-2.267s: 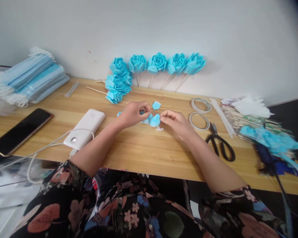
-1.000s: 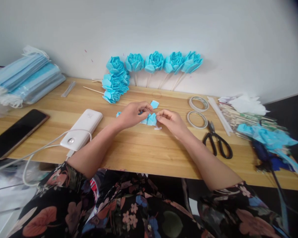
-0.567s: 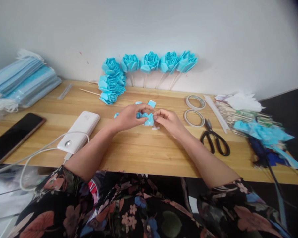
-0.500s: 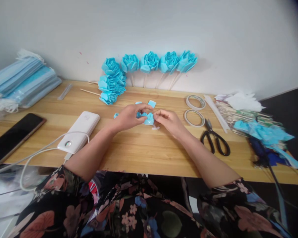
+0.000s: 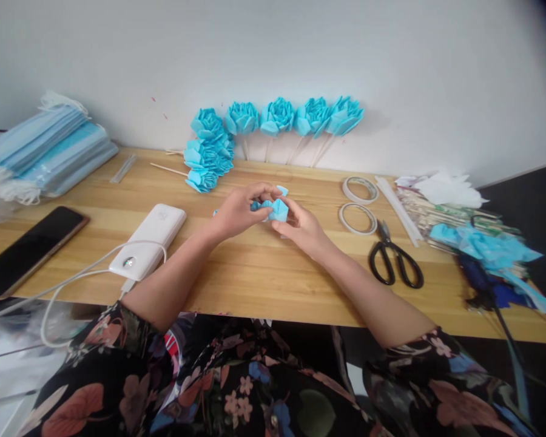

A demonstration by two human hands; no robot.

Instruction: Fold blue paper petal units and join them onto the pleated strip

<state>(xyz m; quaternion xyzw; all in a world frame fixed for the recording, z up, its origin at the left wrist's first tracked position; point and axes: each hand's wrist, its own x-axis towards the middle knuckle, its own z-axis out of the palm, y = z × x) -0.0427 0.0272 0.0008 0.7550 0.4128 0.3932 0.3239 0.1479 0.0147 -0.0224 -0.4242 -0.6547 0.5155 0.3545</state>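
Observation:
Between my hands is a small piece of light-blue petals [image 5: 279, 210], folded and cupped like parts of the finished flowers. My left hand [image 5: 239, 211] pinches it from the left, thumb in front and fingers curled over the top. On the right end, the thumb and fingers of my right hand [image 5: 303, 229] close around the outermost petal. A loose blue petal [image 5: 283, 190] lies on the table just behind my fingertips. Another blue bit [image 5: 215, 213] peeks out left of my left hand, mostly hidden. How the held petals are joined is covered by my fingers.
Blue flowers on sticks [image 5: 277, 116] lean against the wall, others lie heaped [image 5: 204, 155]. Right: two tape rolls [image 5: 357, 218], glue sticks [image 5: 398, 209], black-handled scissors [image 5: 395, 261], blue scraps [image 5: 486, 246]. Left: face masks [image 5: 50, 152], a phone [image 5: 31, 250], a cabled power bank [image 5: 148, 240].
My right hand has shifted slightly left and its fingers now wrap further around the right-hand petal. The held piece is turned a little, and my hands cover more of the loose petals behind.

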